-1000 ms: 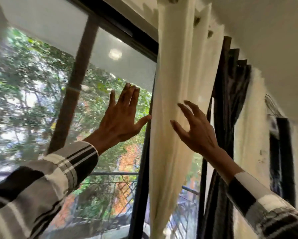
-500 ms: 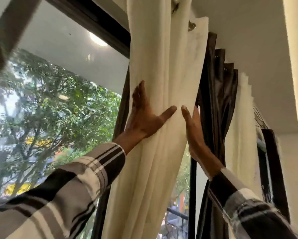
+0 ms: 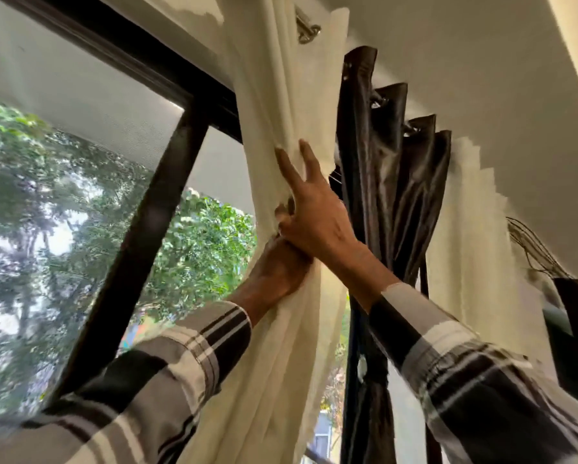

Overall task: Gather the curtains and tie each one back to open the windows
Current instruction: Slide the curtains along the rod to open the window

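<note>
Head view: both hands bunch the cream fabric curtain [image 3: 277,105]. Left hand [image 3: 277,266] grips its folds with curled fingers; right hand [image 3: 314,212] presses it, fingers straight, slightly spread.

Both hands [image 3: 301,236] on cream curtain [image 3: 281,95]

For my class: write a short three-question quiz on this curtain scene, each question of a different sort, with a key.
1. True or false: the dark brown curtain hangs to the right of the cream curtain.
2. Which hand lies on top where the two meet? A) left hand B) right hand C) they do not touch
3. Fill in: both hands are on the ____ curtain.

Key
1. True.
2. B: the right hand, two fingers extended up the fabric, overlaps the left hand, which bunches the folds below it.
3. Cream.
</note>
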A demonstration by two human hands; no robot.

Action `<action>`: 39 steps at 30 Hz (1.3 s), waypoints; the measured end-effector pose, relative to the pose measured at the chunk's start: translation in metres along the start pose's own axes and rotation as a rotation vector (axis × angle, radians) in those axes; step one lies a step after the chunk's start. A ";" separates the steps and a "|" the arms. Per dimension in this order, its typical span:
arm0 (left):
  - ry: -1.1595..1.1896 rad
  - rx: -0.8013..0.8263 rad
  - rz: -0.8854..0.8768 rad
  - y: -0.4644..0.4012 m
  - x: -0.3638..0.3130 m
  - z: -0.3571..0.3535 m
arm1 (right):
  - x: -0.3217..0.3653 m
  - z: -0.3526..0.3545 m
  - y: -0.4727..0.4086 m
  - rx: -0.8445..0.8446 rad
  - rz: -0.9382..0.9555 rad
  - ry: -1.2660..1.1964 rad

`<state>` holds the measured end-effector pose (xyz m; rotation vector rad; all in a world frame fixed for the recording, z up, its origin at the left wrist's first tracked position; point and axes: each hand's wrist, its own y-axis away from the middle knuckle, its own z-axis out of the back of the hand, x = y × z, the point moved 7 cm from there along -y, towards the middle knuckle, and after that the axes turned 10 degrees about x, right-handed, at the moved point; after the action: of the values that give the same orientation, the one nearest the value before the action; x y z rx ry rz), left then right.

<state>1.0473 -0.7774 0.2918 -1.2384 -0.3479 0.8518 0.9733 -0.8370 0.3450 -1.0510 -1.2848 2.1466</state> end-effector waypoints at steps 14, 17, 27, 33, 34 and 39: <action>-0.038 -0.034 -0.065 -0.076 -0.033 -0.244 | -0.257 -0.052 0.066 0.242 0.083 0.808; -0.024 -0.022 -0.087 -0.094 -0.021 -0.281 | -0.299 -0.070 0.075 0.264 0.041 0.819; 0.069 0.122 -0.127 -0.152 -0.028 -0.458 | -0.481 -0.099 0.151 0.323 -0.099 0.786; 0.152 0.124 -0.168 -0.189 -0.061 -0.573 | -0.589 -0.090 0.200 0.318 -0.106 0.830; 0.175 0.113 -0.162 -0.198 -0.064 -0.592 | -0.606 -0.087 0.205 0.305 -0.099 0.835; 0.210 0.081 -0.149 -0.233 -0.082 -0.686 | -0.693 -0.087 0.240 0.299 -0.059 0.846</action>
<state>1.5310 -1.3229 0.3014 -1.1987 -0.2314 0.5963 1.4784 -1.3740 0.3793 -1.5109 -0.5643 1.4841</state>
